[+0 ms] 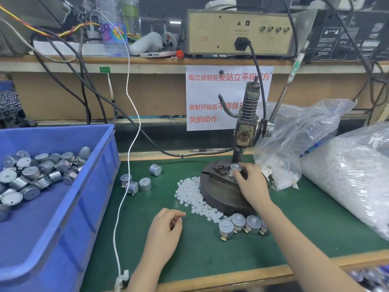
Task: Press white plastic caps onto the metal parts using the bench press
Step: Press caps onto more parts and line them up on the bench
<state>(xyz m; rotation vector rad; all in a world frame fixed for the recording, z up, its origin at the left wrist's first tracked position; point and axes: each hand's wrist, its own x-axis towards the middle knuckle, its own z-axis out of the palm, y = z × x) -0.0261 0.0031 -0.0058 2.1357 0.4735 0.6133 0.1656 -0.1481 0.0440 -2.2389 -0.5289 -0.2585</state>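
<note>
We take the bench press (245,131) as reference. Far to its left stands a blue bin (69,207) holding a heap of metal parts (31,175), which lie at mixed angles. Between bin and press, four loose parts (136,183) sit on the green mat (210,256); at least two lie on their sides, round axis level. A pile of white caps (194,196) curves against the left edge of the press base.

The left hand (164,232) rests on the mat in front of the press with its fingers curled inward. We cannot tell whether it holds a cap.

On the press base, under the ram, one metal part (235,167) stands upright, axis vertical and flat face up. The right hand (252,186) grasps it with fingertips around its side.

A row of parts (244,224) stands just before the base, shaft ends up. Plastic bags (347,175) of white pieces lie to the right.
</note>
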